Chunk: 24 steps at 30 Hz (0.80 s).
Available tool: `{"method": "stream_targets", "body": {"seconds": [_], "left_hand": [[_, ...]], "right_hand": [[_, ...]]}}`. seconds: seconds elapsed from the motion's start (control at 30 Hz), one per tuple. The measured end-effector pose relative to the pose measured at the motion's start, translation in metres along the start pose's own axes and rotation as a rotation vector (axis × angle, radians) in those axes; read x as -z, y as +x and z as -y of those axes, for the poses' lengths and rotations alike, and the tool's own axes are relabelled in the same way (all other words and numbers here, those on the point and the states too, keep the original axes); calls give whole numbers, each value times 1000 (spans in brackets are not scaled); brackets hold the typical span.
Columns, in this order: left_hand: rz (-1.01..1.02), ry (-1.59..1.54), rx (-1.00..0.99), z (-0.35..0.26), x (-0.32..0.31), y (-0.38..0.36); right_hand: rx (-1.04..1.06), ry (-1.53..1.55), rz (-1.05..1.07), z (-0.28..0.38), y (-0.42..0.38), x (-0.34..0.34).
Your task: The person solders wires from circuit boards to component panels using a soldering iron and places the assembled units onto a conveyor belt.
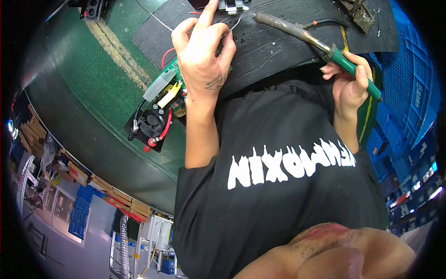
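Note:
My left hand (202, 58) is closed near the top centre, with a thin white wire (236, 23) coming out between thumb and fingers. One finger reaches up beside a black component with metal parts (231, 5). My right hand (350, 81) grips the green handle of a soldering iron (344, 61). The iron's tip end points left, close to the wire's end by the component, with a little smoke there. Left of my left wrist lies a green circuit board (169, 83) with a yellow part, a black fan (152, 122) and red and black terminals.
A black mat (274, 58) lies on the green table (116, 60). A small metal tray (362, 17) and a black cable (327, 21) are at the upper right. Blue crates (406, 79) stand at the right. A black device with sockets (92, 10) sits at the upper left.

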<state>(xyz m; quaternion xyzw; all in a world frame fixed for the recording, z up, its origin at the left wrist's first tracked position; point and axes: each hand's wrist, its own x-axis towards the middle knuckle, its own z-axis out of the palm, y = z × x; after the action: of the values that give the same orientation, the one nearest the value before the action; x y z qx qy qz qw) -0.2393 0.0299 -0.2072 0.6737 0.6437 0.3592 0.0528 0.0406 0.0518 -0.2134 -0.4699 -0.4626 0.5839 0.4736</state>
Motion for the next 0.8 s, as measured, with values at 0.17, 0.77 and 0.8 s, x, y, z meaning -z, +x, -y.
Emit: {"method": "stream_targets", "body": {"seconds": [0.17, 0.77, 0.8], "left_hand": [[18, 10, -20, -1, 3, 2], [9, -22, 8, 0, 12, 1], [-10, -1, 2, -1, 13, 1]], "right_hand": [[-12, -10, -18, 1, 1, 0], [-1, -15, -11, 1, -1, 1], [-1, -16, -10, 1, -1, 1]]}}
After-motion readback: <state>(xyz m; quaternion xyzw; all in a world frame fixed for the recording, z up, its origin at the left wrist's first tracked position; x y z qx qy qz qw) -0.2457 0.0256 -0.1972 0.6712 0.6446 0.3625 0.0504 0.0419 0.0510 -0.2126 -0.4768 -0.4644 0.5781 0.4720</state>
